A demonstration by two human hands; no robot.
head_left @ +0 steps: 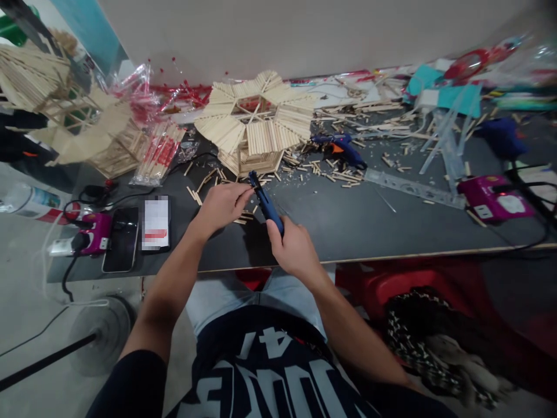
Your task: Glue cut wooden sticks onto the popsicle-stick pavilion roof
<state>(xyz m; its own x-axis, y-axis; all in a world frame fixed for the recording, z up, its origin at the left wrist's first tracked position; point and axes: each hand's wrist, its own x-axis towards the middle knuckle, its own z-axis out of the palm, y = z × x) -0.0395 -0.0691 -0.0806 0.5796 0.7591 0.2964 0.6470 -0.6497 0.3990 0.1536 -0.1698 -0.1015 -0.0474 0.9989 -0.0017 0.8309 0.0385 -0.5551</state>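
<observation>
My right hand [296,247] is closed around a slim blue tool with a dark upper part, which looks like a utility knife [270,212]. It points up and away from me over the front of the table. The fingers of my left hand [224,204] are pinched together beside the tool's upper end; whatever sits between them is too small to make out. Just beyond both hands stands a star-shaped model made of wooden sticks [265,136], with an opening in its top. Short cut stick pieces [243,217] lie under and around my hands.
A blue glue gun [342,148] and clear ruler [413,187] lie to the right, near a purple power adapter [496,197]. Two phones [120,239] and another purple adapter [96,232] are left. Bagged sticks [160,151] and a second stick model [100,130] stand behind.
</observation>
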